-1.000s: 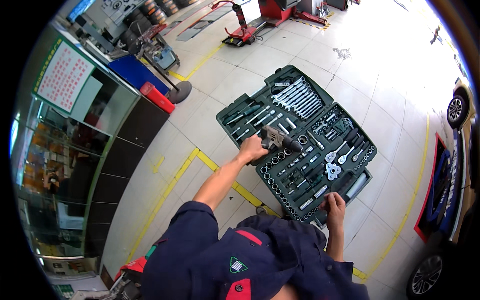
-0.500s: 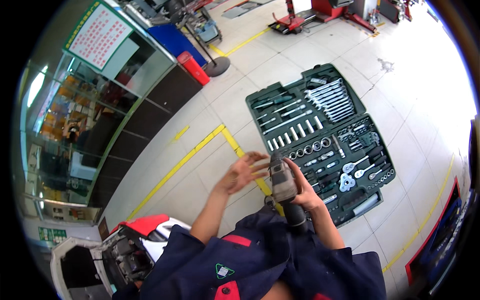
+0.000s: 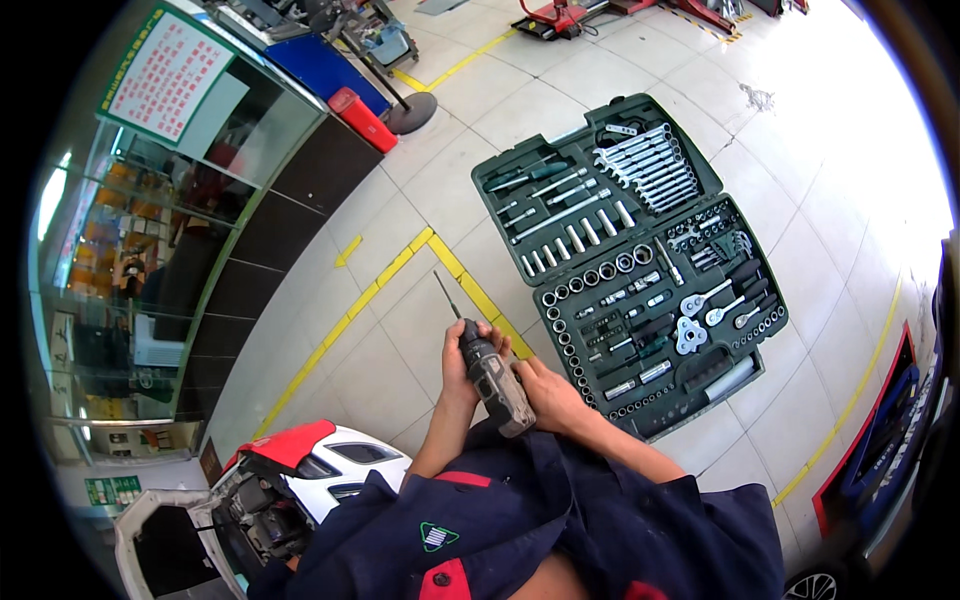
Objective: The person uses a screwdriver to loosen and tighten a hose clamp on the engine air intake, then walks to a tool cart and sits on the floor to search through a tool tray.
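Observation:
A grey-and-black power drill (image 3: pixel 502 392) is held in front of my body, its long thin bit (image 3: pixel 447 294) pointing away and to the left. My left hand (image 3: pixel 458 368) is closed around the chuck end, fingers wrapped over its front. At the drill's right side, my right hand (image 3: pixel 552 394) is closed on it; the handle is largely hidden beneath the body and fingers. Just right of my hands, an open dark green tool case (image 3: pixel 650 427) lies on the floor, holding sockets, ratchets (image 3: pixel 724 312) and a row of combination wrenches (image 3: pixel 655 168).
Yellow lines (image 3: pixel 375 290) mark the tiled floor. A white-and-red car (image 3: pixel 350 455) with its hood raised stands at lower left. Left is a glass-fronted counter (image 3: pixel 280 210), with a red bin (image 3: pixel 362 120) beside it. Red lift parts (image 3: pixel 560 18) stand far ahead.
The drill has turned so its bit points away to the left and is now visible. My left hand has closed from open onto the chuck. My right hand has moved left and nearer my body.

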`<state>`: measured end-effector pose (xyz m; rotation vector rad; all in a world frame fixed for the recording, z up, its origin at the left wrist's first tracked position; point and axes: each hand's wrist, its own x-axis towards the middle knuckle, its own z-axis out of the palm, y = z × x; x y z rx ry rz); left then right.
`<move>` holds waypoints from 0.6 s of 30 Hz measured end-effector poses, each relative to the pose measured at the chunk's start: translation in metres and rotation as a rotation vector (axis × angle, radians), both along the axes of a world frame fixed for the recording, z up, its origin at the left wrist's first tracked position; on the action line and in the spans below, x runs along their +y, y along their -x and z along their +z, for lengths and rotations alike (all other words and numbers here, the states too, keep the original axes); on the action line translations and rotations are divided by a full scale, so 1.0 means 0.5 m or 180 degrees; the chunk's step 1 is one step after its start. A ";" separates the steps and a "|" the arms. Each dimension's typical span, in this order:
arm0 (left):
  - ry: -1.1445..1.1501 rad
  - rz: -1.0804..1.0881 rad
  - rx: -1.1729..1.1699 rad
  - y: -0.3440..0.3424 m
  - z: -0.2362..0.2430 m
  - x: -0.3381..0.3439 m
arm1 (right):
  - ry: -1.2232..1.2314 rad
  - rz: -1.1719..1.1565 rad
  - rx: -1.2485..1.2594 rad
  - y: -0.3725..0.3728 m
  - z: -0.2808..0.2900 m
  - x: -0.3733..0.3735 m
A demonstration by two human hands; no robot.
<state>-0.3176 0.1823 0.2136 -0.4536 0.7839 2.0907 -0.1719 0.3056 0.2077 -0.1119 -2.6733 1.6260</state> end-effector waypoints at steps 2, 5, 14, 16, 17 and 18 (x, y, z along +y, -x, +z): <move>-0.0451 -0.0491 0.0213 0.021 0.007 -0.022 | -0.0098 -0.0010 0.0208 0.008 -0.018 -0.014; -0.0578 -0.0738 0.0426 0.035 0.024 -0.043 | -0.0242 0.0083 0.0395 0.035 -0.043 -0.032; -0.1110 -0.0807 0.0127 0.155 -0.009 -0.085 | 0.0119 -0.0367 0.0255 0.142 -0.085 -0.126; -0.1024 -0.0883 0.0418 0.201 0.007 -0.107 | 0.0599 -0.0412 0.0043 0.188 -0.098 -0.161; -0.0976 -0.0899 0.0558 0.231 0.006 -0.123 | 0.0475 -0.0480 0.0159 0.218 -0.101 -0.177; -0.0979 -0.0983 0.0623 0.269 -0.005 -0.140 | 0.0353 -0.0535 0.0277 0.252 -0.103 -0.191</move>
